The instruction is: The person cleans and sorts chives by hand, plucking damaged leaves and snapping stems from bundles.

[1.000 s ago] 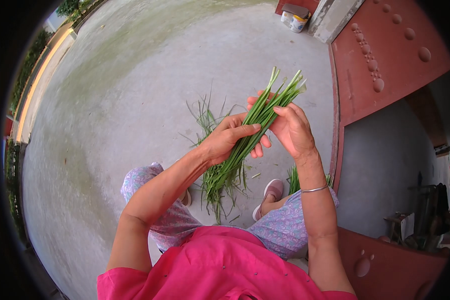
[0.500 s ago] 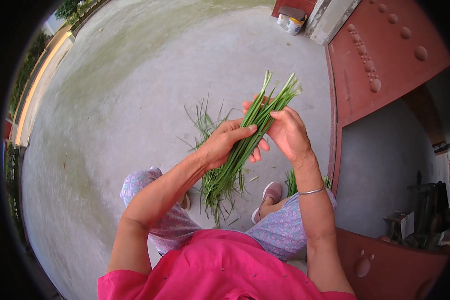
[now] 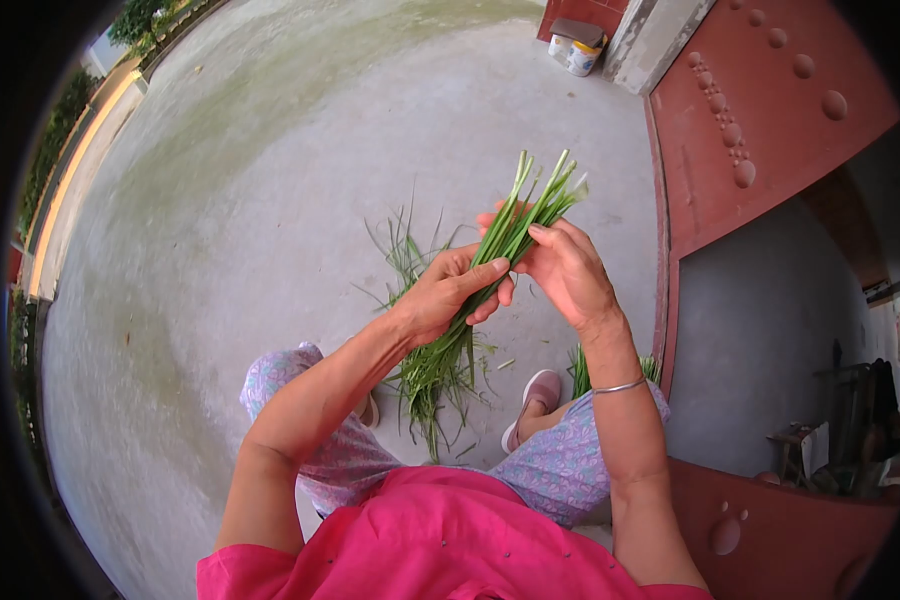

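A bundle of long green stalks [image 3: 511,235] slants across the middle, its pale ends up and to the right, its leaves hanging down. My left hand [image 3: 445,295] is wrapped round the middle of the bundle, thumb on top. Nearer the pale ends, my right hand [image 3: 568,268] closes on the stalks, its thumb pressing their right side and some fingertips showing behind them. Loose thin green leaves [image 3: 403,255] lie on the ground beyond my left hand, and more are below the bundle, partly hidden by it.
Another green bunch [image 3: 580,375] lies beside my right shoe [image 3: 539,395], partly behind my right forearm. Containers with a dark lid [image 3: 576,48] stand by the wall at the top. A red door panel [image 3: 770,110] and a dark doorway are on the right.
Both hands and the bundle have moved slightly left and down in view. My hands are a little closer together, and the stalks' pale ends are less spread.
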`<action>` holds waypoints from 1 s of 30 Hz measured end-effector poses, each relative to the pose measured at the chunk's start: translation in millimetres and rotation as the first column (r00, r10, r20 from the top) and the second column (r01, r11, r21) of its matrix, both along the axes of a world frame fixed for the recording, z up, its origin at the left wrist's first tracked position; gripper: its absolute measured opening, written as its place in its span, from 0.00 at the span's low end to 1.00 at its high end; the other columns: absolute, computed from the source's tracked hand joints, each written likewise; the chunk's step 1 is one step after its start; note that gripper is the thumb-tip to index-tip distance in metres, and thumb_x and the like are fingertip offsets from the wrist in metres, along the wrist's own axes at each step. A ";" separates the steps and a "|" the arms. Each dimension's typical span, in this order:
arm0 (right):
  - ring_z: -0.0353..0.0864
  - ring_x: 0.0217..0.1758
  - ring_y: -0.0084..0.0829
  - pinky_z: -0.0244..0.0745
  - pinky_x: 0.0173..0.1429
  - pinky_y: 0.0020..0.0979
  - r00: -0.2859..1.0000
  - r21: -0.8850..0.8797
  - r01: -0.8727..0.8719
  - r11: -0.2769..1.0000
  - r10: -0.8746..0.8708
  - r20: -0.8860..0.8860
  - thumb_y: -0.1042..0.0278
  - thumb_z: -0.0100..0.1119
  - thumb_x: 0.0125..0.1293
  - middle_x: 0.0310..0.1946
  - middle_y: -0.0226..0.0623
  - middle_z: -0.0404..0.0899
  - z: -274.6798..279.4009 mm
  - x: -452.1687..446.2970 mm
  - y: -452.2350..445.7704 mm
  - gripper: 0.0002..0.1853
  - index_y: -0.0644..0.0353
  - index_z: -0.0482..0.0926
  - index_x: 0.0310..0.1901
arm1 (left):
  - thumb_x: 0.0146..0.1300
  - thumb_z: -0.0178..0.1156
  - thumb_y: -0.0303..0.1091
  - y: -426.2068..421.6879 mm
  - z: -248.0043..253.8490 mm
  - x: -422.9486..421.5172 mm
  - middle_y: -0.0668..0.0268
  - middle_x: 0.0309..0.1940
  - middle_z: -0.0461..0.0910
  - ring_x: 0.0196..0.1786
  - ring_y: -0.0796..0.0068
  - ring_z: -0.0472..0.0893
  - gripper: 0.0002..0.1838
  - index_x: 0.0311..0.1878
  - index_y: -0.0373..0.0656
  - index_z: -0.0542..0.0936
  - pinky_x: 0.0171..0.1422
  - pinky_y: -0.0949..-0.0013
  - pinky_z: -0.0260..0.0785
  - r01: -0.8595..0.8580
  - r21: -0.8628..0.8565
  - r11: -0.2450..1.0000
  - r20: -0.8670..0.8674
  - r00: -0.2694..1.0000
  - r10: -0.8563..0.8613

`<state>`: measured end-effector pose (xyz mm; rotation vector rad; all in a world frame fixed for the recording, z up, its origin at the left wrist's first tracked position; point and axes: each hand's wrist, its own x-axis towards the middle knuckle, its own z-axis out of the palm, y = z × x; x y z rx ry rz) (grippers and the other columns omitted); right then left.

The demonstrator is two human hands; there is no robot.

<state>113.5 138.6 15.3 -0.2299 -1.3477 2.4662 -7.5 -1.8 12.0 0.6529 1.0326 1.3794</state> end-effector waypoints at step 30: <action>0.70 0.60 0.30 0.73 0.58 0.33 0.776 0.597 0.531 0.601 -0.628 -0.059 0.59 0.58 0.68 0.55 0.40 0.72 6.4 6.5 29.7 0.20 0.66 0.76 0.53 | 0.72 0.52 0.36 -11.7 -6.9 -9.5 0.71 0.21 0.73 0.17 0.85 0.65 0.13 0.47 0.36 0.78 0.22 0.79 0.54 -0.038 -0.049 0.998 -0.052 0.998 0.035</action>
